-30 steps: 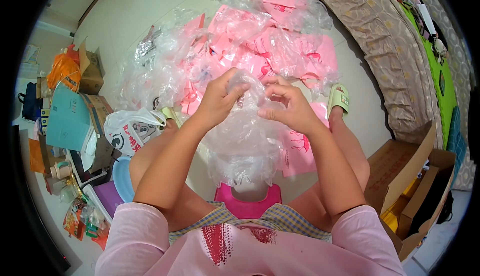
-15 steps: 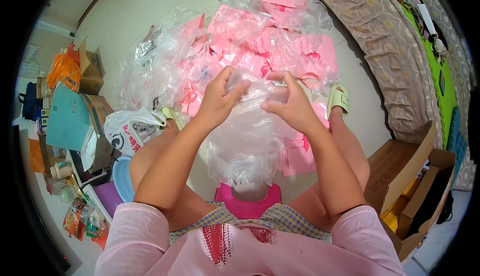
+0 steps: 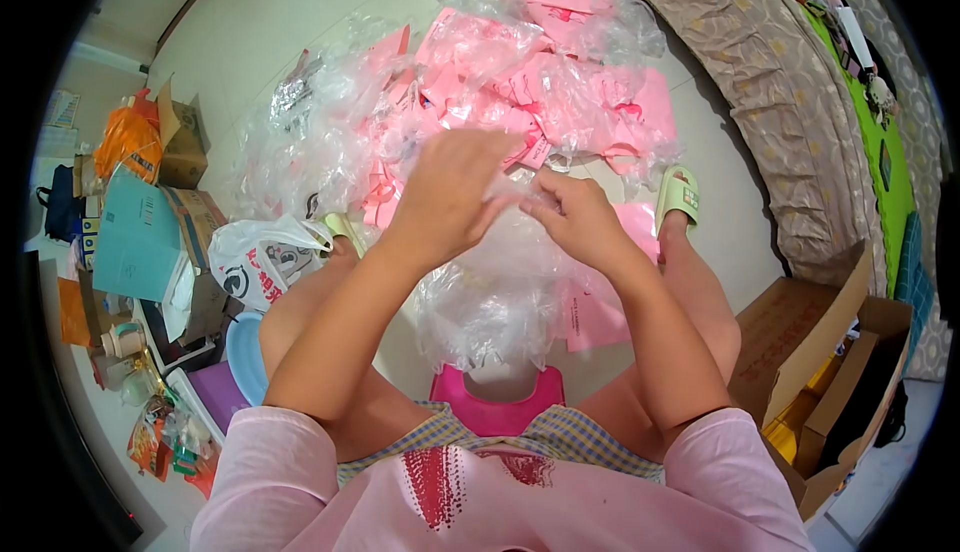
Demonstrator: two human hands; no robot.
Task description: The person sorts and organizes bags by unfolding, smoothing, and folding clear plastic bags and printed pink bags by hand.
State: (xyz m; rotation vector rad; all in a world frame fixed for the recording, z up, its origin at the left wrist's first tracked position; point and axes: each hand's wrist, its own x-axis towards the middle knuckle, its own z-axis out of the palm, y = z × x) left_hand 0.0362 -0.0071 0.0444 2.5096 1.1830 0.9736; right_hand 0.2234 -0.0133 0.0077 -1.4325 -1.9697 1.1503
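Observation:
A clear plastic bag (image 3: 520,242) hangs between my knees, its gathered top between my two hands. My right hand (image 3: 582,220) pinches that top between thumb and bent fingers. On the other side my left hand (image 3: 450,197) has thumb and fingers around the plastic, its fingertips smeared by motion. Below the hands, more crumpled clear plastic (image 3: 490,317) bunches over the front of a bright pink stool (image 3: 490,414). A flat pink bag (image 3: 597,314) with a printed design lies on the floor to the right of it.
Ahead on the floor spreads a heap of pink bags (image 3: 640,112) and clear wrappers (image 3: 310,142). An open cardboard box (image 3: 790,327) stands at right, below a draped bed edge (image 3: 720,62). At left are a white carrier bag (image 3: 262,262), a blue basin (image 3: 245,352) and several boxes.
My left hand has turned over and moved closer to my right hand. The plastic's stretched top is now bunched narrow between them, and my right fingers have closed in.

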